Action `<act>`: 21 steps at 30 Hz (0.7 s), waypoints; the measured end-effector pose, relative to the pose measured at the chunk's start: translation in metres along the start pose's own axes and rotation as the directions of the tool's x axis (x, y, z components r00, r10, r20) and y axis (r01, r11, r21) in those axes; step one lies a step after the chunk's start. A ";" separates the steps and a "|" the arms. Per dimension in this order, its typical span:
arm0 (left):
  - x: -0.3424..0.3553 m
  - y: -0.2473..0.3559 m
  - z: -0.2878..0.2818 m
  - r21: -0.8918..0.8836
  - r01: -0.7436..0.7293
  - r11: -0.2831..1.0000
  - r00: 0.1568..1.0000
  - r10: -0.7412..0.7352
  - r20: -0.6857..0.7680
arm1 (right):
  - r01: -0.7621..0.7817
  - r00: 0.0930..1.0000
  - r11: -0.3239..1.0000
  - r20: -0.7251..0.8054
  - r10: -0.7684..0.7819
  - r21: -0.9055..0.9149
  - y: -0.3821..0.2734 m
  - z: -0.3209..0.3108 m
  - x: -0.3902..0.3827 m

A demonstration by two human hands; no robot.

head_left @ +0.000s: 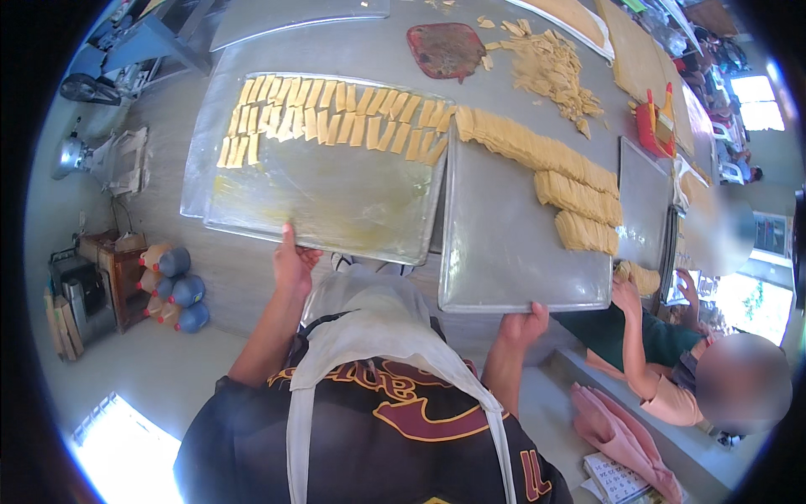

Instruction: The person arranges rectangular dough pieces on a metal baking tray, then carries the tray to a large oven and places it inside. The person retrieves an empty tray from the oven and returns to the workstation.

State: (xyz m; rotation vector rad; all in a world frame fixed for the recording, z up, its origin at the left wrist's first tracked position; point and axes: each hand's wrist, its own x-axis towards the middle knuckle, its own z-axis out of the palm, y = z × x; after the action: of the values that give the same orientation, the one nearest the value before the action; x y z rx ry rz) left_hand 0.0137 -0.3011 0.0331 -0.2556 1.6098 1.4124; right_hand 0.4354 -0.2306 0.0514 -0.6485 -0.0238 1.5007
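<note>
My left hand (294, 260) grips the near edge of a metal tray (319, 210), which carries rows of short, flat, pale yellow dough strips (327, 122) on its far half. My right hand (522, 328) holds the near edge of a second metal tray (512, 269). On that tray, tightly packed dough strips (579, 227) form long rows along the far and right side. The two trays lie side by side, the left one over another tray at its far left.
Dough scraps (546, 76), a red board (445, 52) and a red container with brush (655, 126) lie on the steel table (353, 42). A co-worker (638, 353) works at the right. Several jugs (176, 286) stand on the floor left; a pink cloth (617, 437) lies lower right.
</note>
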 end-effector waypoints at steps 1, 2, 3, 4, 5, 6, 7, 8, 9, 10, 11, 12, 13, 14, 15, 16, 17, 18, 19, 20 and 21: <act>0.002 0.004 -0.009 -0.014 -0.016 1.000 0.996 0.015 -0.083 | -0.005 1.000 1.000 -0.019 0.005 -0.007 0.007 -0.002 0.000; 0.003 0.009 -0.018 -0.076 -0.111 0.991 0.989 0.103 -0.101 | -0.005 1.000 1.000 -0.027 0.004 -0.005 0.014 -0.003 0.001; 0.006 0.018 -0.030 -0.112 -0.152 0.982 0.980 0.135 -0.147 | -0.010 1.000 1.000 0.012 0.010 0.020 0.024 -0.005 0.000; 0.011 0.026 -0.041 -0.141 -0.227 0.964 0.963 0.200 -0.180 | 0.015 0.998 1.000 -0.059 -0.015 0.001 0.034 -0.006 0.000; 0.015 0.035 -0.055 -0.143 -0.233 0.962 0.956 0.199 -0.217 | 0.028 0.997 1.000 -0.079 -0.028 0.000 0.045 -0.007 -0.002; 0.018 0.045 -0.071 -0.138 -0.272 0.952 0.942 0.235 -0.240 | 0.035 0.989 0.999 -0.142 -0.034 0.002 0.056 -0.007 -0.004; 0.022 0.051 -0.085 -0.141 -0.308 0.941 0.921 0.257 -0.294 | 0.045 0.991 0.998 -0.123 -0.049 -0.035 0.067 -0.008 -0.006; 0.026 0.054 -0.097 -0.152 -0.339 0.928 0.912 0.285 -0.295 | 0.047 0.987 0.996 -0.149 -0.057 -0.070 0.078 -0.009 -0.008; 0.032 0.057 -0.110 -0.170 -0.367 0.915 0.896 0.298 -0.329 | 0.071 0.978 0.992 -0.188 -0.090 -0.105 0.088 -0.011 -0.010; 0.039 0.059 -0.121 -0.211 -0.392 0.895 0.884 0.304 -0.356 | 0.039 0.969 0.988 -0.237 -0.074 -0.148 0.098 -0.013 -0.012; 0.046 0.060 -0.130 -0.199 -0.390 0.899 0.878 0.298 -0.376 | 0.026 0.951 0.981 -0.299 -0.083 -0.190 0.107 -0.017 -0.014; 0.055 0.061 -0.137 -0.212 -0.385 0.898 0.877 0.284 -0.388 | 0.022 0.957 0.972 -0.277 -0.088 -0.234 0.115 -0.022 -0.013; 0.063 0.061 -0.143 -0.251 -0.391 0.886 0.875 0.273 -0.399 | -0.038 0.933 0.966 -0.354 -0.058 -0.257 0.120 -0.026 -0.012; 0.071 0.062 -0.147 -0.203 -0.378 0.903 0.873 0.275 -0.403 | -0.086 0.936 0.955 -0.351 -0.021 -0.284 0.125 -0.031 -0.008; 0.080 0.063 -0.148 -0.182 -0.382 0.906 0.872 0.289 -0.395 | -0.174 0.946 0.947 -0.312 0.086 -0.269 0.127 -0.034 -0.004; 0.087 0.065 -0.147 -0.173 -0.404 0.898 0.873 0.322 -0.366 | -0.309 0.924 0.904 -0.319 0.212 -0.295 0.131 -0.037 0.003; 0.092 0.066 -0.146 -0.128 -0.369 0.921 0.897 0.316 -0.310 | -0.483 0.867 0.827 -0.288 0.406 -0.287 0.131 -0.036 0.010; 0.095 0.069 -0.143 -0.092 -0.353 0.931 0.918 0.326 -0.225 | -0.526 0.833 0.792 -0.372 0.409 -0.309 0.135 -0.034 0.017; 0.098 0.071 -0.139 -0.055 -0.340 0.939 0.934 0.331 -0.137 | -0.572 0.814 0.772 -0.311 0.491 -0.279 0.136 -0.029 0.022; 0.099 0.073 -0.132 0.008 -0.331 0.944 0.939 0.330 -0.097 | -0.483 0.841 0.820 -0.425 0.336 -0.308 0.138 -0.023 0.026; 0.099 0.077 -0.129 0.078 -0.327 0.942 0.940 0.333 -0.075 | -0.488 0.846 0.813 -0.399 0.353 -0.317 0.142 -0.013 0.025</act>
State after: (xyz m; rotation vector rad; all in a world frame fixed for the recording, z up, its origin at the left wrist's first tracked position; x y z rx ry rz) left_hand -0.1557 -0.3473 -0.0038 -0.0064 1.8295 1.6150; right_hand 0.3142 -0.2214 -0.0272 -1.3086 0.0681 1.8238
